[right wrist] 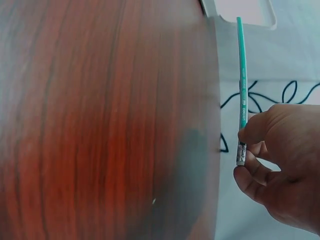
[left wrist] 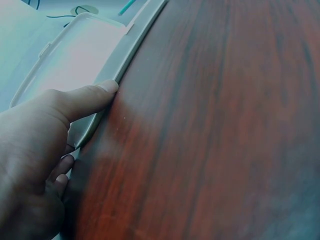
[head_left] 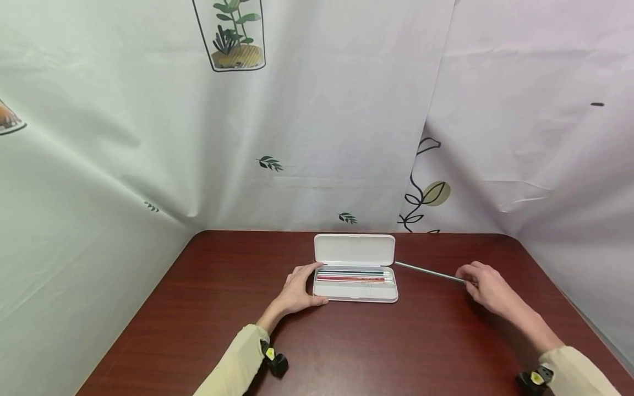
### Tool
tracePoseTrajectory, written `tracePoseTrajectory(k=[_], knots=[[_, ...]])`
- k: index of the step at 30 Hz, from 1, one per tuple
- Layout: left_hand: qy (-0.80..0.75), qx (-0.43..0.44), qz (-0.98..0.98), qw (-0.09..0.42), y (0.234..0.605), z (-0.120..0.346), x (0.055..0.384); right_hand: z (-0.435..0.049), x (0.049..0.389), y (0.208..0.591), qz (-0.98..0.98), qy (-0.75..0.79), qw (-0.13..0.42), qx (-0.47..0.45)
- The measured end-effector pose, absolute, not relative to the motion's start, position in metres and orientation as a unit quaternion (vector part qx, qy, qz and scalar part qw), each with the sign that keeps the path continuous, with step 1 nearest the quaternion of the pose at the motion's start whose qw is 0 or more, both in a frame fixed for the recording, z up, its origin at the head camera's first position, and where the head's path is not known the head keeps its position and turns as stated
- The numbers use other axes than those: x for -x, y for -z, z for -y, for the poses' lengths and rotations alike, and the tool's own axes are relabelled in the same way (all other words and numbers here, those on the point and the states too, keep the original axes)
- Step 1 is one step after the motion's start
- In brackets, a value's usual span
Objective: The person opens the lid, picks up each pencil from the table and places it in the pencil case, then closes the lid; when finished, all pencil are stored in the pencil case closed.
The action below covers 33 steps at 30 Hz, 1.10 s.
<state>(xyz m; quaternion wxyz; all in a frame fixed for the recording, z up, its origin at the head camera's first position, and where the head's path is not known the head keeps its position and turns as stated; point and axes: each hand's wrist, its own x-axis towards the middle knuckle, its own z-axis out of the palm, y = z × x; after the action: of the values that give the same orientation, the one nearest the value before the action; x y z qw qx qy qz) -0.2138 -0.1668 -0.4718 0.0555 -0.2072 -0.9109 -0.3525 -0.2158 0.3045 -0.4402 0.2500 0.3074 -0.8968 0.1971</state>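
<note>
An open white pencil case [head_left: 342, 292] lies on the table with its lid [head_left: 354, 249] tipped up at the back. Several pencils [head_left: 353, 274], among them red and dark green ones, lie side by side in it. My left hand [head_left: 295, 292] grips the case's left end, the thumb [left wrist: 95, 97] along the front edge and a finger at the back corner. Off to the right of the case, my right hand [head_left: 490, 289] pinches a green pencil [right wrist: 243, 75] near its end. The pencil's other end points left, close to the lid's right side.
The dark red-brown wooden table [head_left: 396, 346] has rounded back corners. Light patterned cloth [head_left: 337, 137] hangs right behind it and along both sides. Each sleeve has a black device [head_left: 276, 363] at the wrist.
</note>
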Motion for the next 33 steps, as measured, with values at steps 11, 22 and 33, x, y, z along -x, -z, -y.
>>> tracePoseTrajectory(k=[11, 22, 33], knots=[[0.345, 0.206, 0.914, 0.051, 0.471, 0.167, 0.215, -0.278, 0.219, 0.434, 0.895, -0.197, 0.233, -0.325], [0.347, 0.211, 0.912, 0.06, 0.473, 0.167, 0.217, -0.243, 0.227, 0.432, 0.902, -0.212, 0.185, -0.328], [0.347, 0.209, 0.912, 0.057, 0.474, 0.167, 0.215, -0.212, 0.233, 0.428, 0.904, -0.213, 0.165, -0.333]])
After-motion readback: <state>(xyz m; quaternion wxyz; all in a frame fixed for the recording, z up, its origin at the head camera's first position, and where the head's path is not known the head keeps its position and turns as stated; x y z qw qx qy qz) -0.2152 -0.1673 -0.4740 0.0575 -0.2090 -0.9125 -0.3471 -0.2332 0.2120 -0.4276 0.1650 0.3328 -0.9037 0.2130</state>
